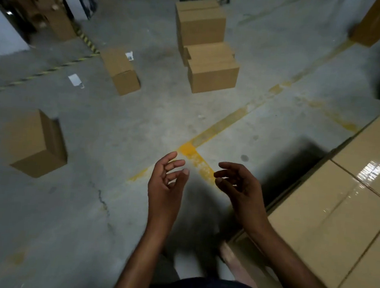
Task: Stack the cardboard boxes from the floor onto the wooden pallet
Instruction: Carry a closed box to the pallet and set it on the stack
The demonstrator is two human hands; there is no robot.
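1. Cardboard boxes show in two groups in the head view: a packed layer (343, 210) along the right edge, and loose ones scattered over the concrete floor (88, 215).
2. The packed layer has glossy tape on its top seams, and its boxes sit side by side, touching, with level tops. Below its near corner a pale strip of wood shows, which I take to be the wooden pallet (229, 252). The rest of the pallet is hidden under the load.
3. Out on the floor, the nearest box (34, 143) stands alone at the left. A second box (122, 71) sits further off with a white label at its far end. A pile of boxes (205, 47) stands beyond the middle, with a taller one at the back and lower ones touching it in front.
4. The left hand (168, 180) and right hand (240, 186) hover above the yellow line (208, 131) with the palms turned toward each other. The fingers are loosely curled and neither hand holds anything. Both are well apart from every loose box, and the right one is near the edge of the packed layer.
5. My judgement is that the task is partway done. At least one layer is on the pallet, and at least four boxes are left to fetch. The lone box at the left looks like the closest to pick up.
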